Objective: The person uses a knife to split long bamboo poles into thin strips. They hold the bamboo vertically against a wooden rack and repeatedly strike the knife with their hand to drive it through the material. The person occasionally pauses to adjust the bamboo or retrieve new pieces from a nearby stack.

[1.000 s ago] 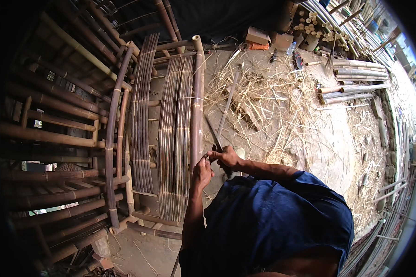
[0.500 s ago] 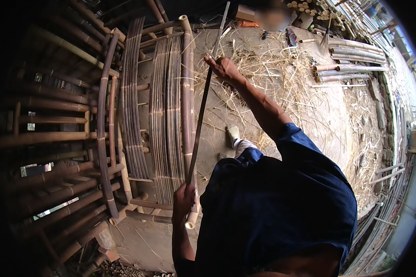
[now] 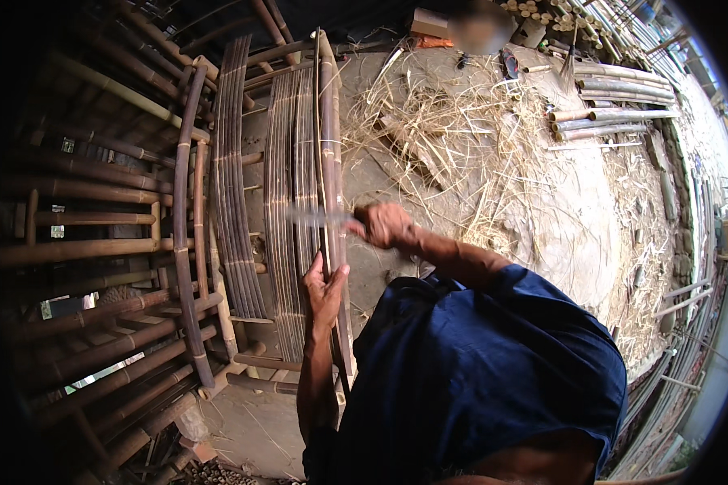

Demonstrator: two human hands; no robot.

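A long, thin bamboo strip (image 3: 321, 162) lies along the near side rail of a bamboo frame (image 3: 330, 97). My left hand (image 3: 325, 293) is closed around the strip's nearer part, its thumb and forefinger pointing away from me. Just beyond it, my right hand (image 3: 384, 225) grips a knife (image 3: 314, 217). The grey blade is smeared by motion and crosses over the strip, pointing left; whether it touches the strip I cannot tell. To the left, dark brown bamboo slats (image 3: 283, 178) lie side by side across the frame, and another row of slats (image 3: 233, 178) lies farther left.
Bamboo racks (image 3: 97, 202) crowd the left side. Pale shavings (image 3: 453, 145) cover the floor beyond and to the right. Cut bamboo poles (image 3: 622, 89) lie at the far right, with a broom (image 3: 569, 69) near them. Someone is at the far edge, blurred.
The strip has gone from slanting between both hands to lying along the frame. My right hand has come back towards me, with the knife now showing; my left has moved farther forward.
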